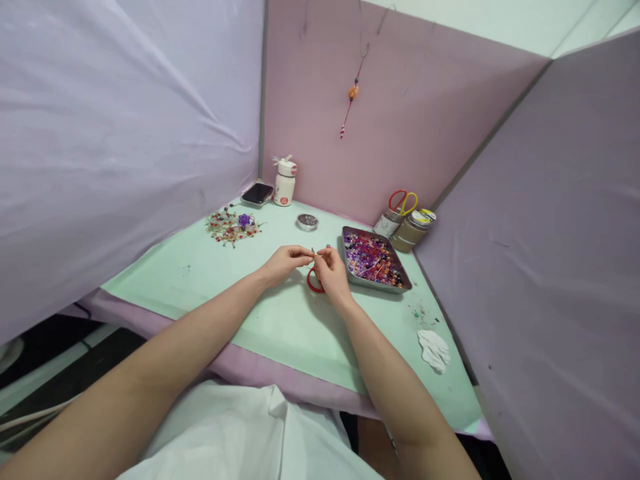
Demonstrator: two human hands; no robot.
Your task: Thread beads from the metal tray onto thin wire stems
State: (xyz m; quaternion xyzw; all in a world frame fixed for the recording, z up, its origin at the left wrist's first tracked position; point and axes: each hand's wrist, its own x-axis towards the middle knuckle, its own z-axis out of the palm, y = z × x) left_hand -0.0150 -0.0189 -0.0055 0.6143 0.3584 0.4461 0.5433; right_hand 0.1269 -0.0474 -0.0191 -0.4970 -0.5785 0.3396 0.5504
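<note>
Over the middle of the table, my left hand (287, 263) and my right hand (332, 272) meet with fingertips pinched together. A tiny orange-brown piece (313, 253) shows at the meeting fingertips; it is too small to name. Below the fingers of my right hand is a red loop handle (315, 283), like that of scissors; whether it hangs from the hand or lies on the table I cannot tell. Right beside that hand stands a metal tray (383, 289) filled with purple, red, orange and dark beads (367, 257).
Finished-looking bead strands (233, 227) lie at the left. Behind are a phone (258, 193), a white bottle (285, 181) and a small round tin (307, 222). Jars (414, 230) with scissors (403, 202) stand back right, a crumpled white cloth (434, 351) front right. A beaded string (353, 93) hangs behind.
</note>
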